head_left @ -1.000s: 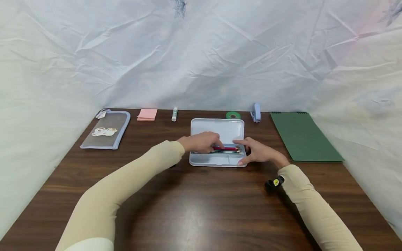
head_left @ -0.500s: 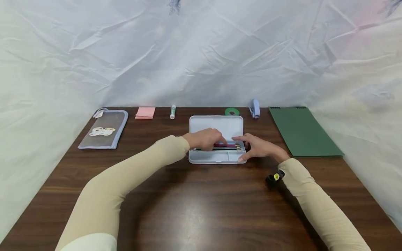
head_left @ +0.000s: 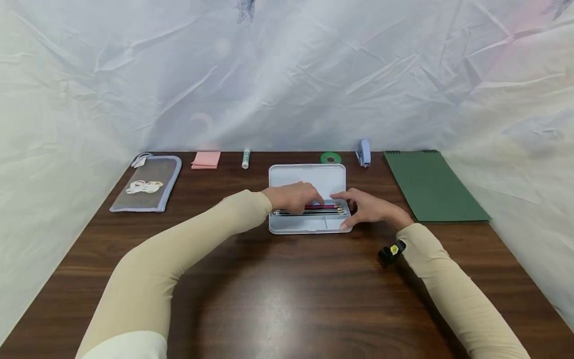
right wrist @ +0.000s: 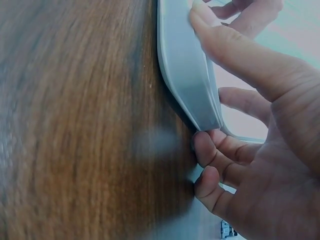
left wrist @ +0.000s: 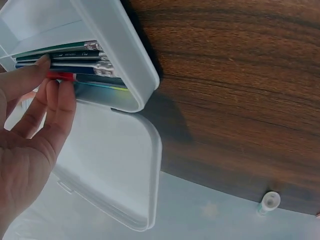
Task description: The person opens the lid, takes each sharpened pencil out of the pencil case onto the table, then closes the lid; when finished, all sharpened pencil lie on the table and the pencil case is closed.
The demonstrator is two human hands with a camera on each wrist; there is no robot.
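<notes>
A white pencil case [head_left: 296,227] stands on the table with its lid [head_left: 309,173] tipped back. Several pencils, dark green and blue ones [left wrist: 80,54] among them, lie in its long rear compartment. Between the thumb and fingers of my left hand [head_left: 293,198] is a red pencil [left wrist: 62,76], pinched inside the compartment; the hand covers the middle of the row. My right hand [head_left: 369,207] holds the case's right end, thumb at the front rim [right wrist: 210,45] and other fingers curled around the corner. The front compartment, split by a divider, shows no pencils.
Along the back are a mesh pouch [head_left: 145,187], pink sticky notes [head_left: 206,159], a glue stick [head_left: 245,158], green tape [head_left: 330,158] and a blue stapler [head_left: 363,153]. A green spiral pad [head_left: 435,187] lies right. White cloth [head_left: 287,75] hangs behind the table.
My left hand has shifted slightly right over the pencils, exposing more pencil ends at the left. My right hand stays at the case's end. The head view has tilted slightly.
</notes>
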